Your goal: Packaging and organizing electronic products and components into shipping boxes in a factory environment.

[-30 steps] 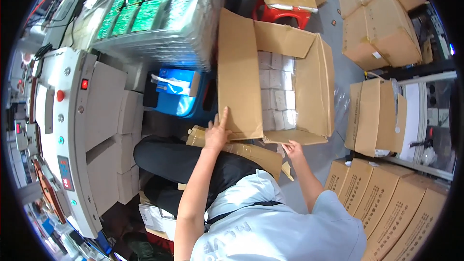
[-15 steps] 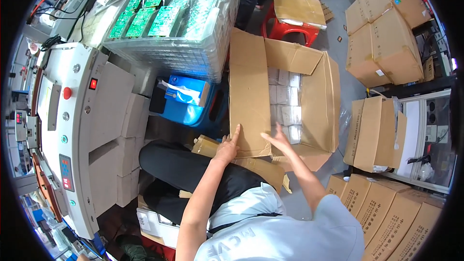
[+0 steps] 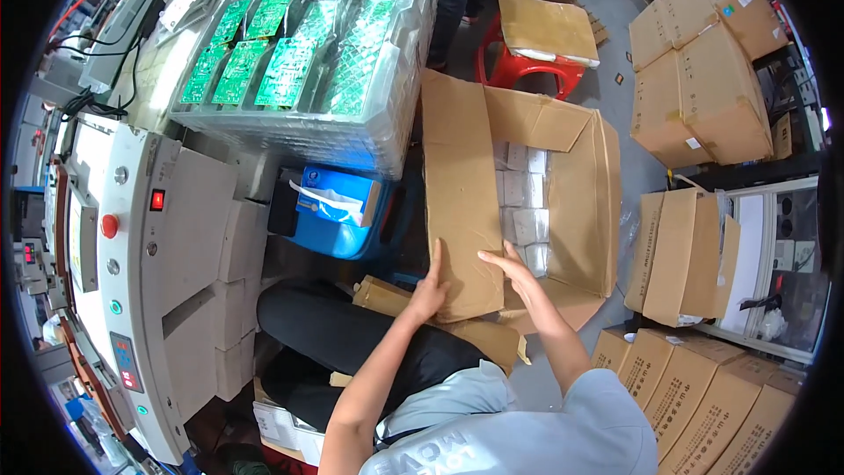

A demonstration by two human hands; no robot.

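Note:
An opened cardboard box [image 3: 580, 202] stands in front of me, its long left flap [image 3: 462, 202] folded outward. My left hand [image 3: 428, 296] rests at the flap's near left edge, index finger stretched along it and thumb apart; its other fingers are partly hidden. At the flap's right edge is my right hand [image 3: 520, 273], thumb tip over the cardboard and fingers spread toward the box's opening. Inside the box, several small pale wrapped packs [image 3: 527, 220] lie in rows, partly covered by the flap.
Clear trays of green circuit boards [image 3: 290, 62] are stacked at the far left. Below them, a tissue box [image 3: 338, 196] sits on a blue stool [image 3: 330, 239]. A white machine [image 3: 136, 281] stands left. Cardboard cartons [image 3: 703, 97] line the right; a red stool [image 3: 532, 75] stands beyond the box.
The view has shifted, so the trays and machine sit lower in it. My right hand has come closer to the flap's edge; my left stays at the flap's near left edge.

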